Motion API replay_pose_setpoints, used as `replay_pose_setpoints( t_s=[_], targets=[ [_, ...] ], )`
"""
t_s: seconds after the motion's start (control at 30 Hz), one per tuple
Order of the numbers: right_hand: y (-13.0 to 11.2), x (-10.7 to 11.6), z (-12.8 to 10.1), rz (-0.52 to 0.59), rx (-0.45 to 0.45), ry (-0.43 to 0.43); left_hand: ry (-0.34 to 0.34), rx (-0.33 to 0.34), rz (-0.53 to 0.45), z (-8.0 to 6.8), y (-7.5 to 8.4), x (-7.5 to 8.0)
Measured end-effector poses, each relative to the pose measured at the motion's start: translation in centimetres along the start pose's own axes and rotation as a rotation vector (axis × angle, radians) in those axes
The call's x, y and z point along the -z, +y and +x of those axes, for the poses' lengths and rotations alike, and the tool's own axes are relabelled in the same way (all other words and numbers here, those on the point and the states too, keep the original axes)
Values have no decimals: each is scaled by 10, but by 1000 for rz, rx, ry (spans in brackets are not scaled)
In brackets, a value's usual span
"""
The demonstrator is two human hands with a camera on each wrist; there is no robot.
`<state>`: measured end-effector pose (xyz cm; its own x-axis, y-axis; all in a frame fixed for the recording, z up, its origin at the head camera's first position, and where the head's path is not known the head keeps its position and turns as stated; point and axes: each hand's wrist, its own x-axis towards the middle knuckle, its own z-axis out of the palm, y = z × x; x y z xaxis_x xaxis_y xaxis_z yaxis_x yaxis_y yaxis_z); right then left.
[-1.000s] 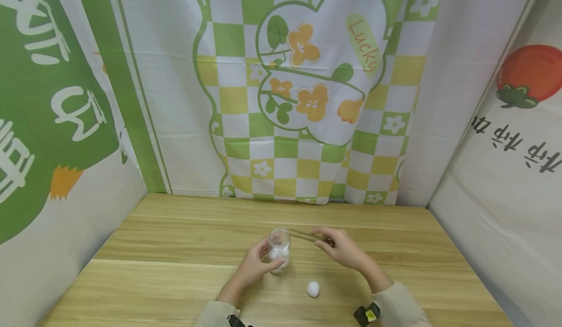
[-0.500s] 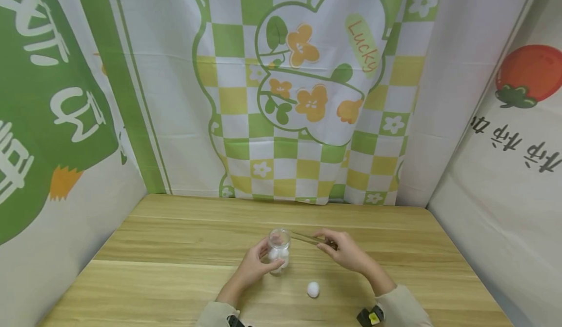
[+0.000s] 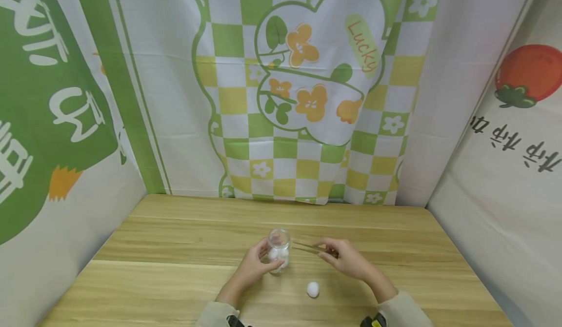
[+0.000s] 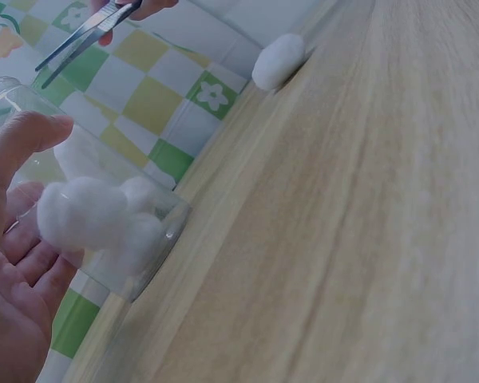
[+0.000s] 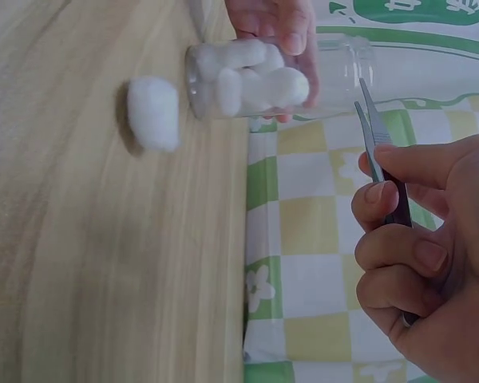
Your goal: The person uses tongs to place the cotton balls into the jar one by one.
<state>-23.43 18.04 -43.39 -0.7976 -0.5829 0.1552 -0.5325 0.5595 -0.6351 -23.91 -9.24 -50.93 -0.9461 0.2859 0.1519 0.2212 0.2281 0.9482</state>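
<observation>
Just beside the jar (image 3: 278, 249), the tweezers (image 3: 307, 248) had dropped away from its mouth, empty and slightly parted, pinched by the right hand (image 3: 349, 261). The left hand (image 3: 254, 267) gripped the jar; a loose cotton ball (image 3: 312, 289) lay nearer the person.

We wear pale beige long sleeves (image 3: 401, 310) that end at the wrists, leaving each hand bare. A small black device with a yellow mark (image 3: 372, 321) is strapped at our right wrist, and another black one (image 3: 232, 321) at the left.
</observation>
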Motion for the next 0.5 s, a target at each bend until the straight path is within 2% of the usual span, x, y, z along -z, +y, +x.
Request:
replay_pose_setpoints(
  t_s=[0.27,0.5],
  targets=[
    [6,-5,-4,7,0,-18,-8,2,-2,0,-2,0],
    [10,-6,-7,6,19,-12,-7,-23,16,0,-3,1]
  ],
)
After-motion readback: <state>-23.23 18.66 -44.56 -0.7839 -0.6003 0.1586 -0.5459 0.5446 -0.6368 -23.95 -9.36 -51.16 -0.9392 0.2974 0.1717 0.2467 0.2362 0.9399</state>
